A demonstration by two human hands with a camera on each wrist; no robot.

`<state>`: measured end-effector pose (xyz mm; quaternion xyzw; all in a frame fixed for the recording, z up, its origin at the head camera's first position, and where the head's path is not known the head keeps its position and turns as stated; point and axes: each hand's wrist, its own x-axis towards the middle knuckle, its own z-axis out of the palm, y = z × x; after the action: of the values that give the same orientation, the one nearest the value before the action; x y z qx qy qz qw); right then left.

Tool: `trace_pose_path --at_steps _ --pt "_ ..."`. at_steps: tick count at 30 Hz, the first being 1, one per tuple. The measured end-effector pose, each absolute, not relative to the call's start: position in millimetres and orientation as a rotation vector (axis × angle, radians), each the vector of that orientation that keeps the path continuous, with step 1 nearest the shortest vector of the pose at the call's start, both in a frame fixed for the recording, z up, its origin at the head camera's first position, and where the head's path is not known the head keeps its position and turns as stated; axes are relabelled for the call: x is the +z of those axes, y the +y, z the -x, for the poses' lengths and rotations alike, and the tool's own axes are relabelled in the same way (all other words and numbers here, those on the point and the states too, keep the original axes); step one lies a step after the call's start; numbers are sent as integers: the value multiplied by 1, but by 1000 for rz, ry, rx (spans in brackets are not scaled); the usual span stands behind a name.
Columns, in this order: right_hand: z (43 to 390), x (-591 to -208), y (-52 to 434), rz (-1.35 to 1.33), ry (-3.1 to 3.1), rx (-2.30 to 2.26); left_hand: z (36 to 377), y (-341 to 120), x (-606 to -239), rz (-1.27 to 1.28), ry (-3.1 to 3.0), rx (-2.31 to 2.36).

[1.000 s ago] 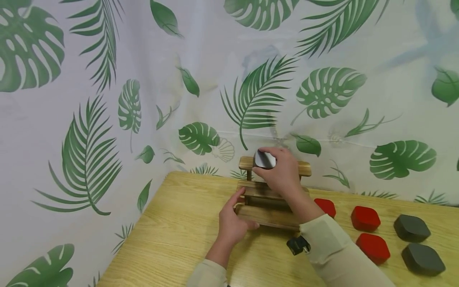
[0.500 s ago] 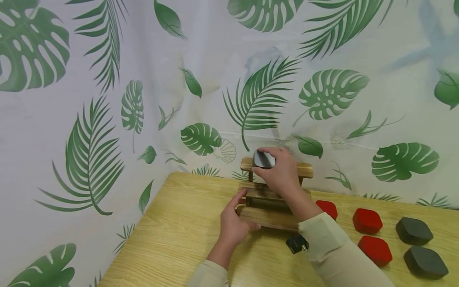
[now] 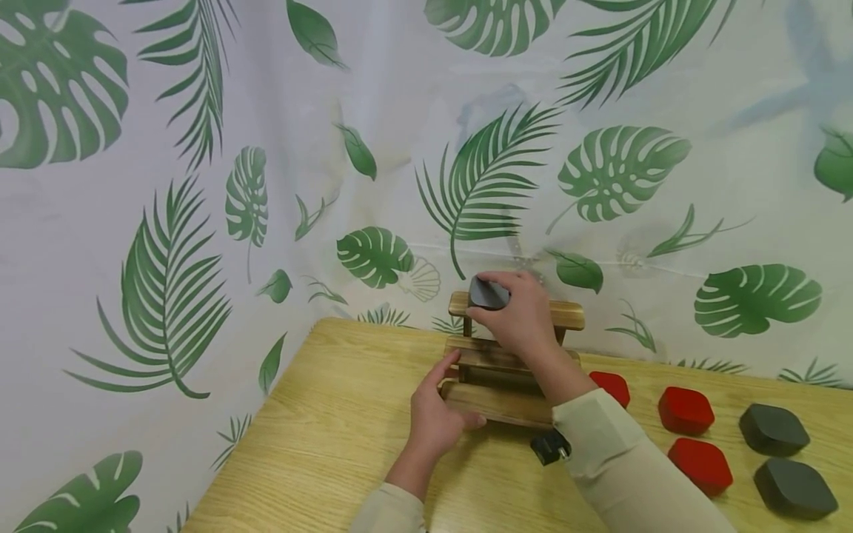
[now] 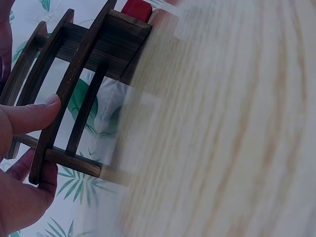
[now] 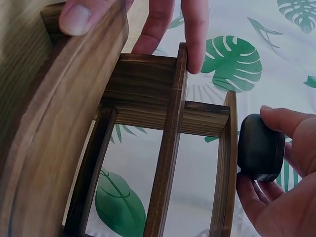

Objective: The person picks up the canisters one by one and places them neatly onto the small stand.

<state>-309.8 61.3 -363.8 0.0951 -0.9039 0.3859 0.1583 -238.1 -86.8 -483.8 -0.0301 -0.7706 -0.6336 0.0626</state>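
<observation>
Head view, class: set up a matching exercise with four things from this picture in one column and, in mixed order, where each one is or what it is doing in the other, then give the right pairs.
Things
1. right hand
2. left hand
3. wooden rack
4. red blocks

Places or states
A. lie on the table to the right of the rack
B. grips the near left corner of the rack
C. holds a dark grey block at the rack's top step
D. stands at the back of the table near the leaf-print cloth

Pairs: 1-C, 2-B, 3-D, 4-A
</observation>
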Motion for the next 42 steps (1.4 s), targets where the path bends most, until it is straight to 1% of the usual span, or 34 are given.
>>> trace_pose_path --at_steps 25,33,42 --pt "319 -365 60 -267 -2628 1065 237 -86 -482 69 -2348 -1924" --pt "321 -365 59 -262 -2648 1041 238 -86 -483 109 -2314 -1898" --pt "321 -367 59 -272 -2636 1020 238 -87 -484 100 -2323 -1888"
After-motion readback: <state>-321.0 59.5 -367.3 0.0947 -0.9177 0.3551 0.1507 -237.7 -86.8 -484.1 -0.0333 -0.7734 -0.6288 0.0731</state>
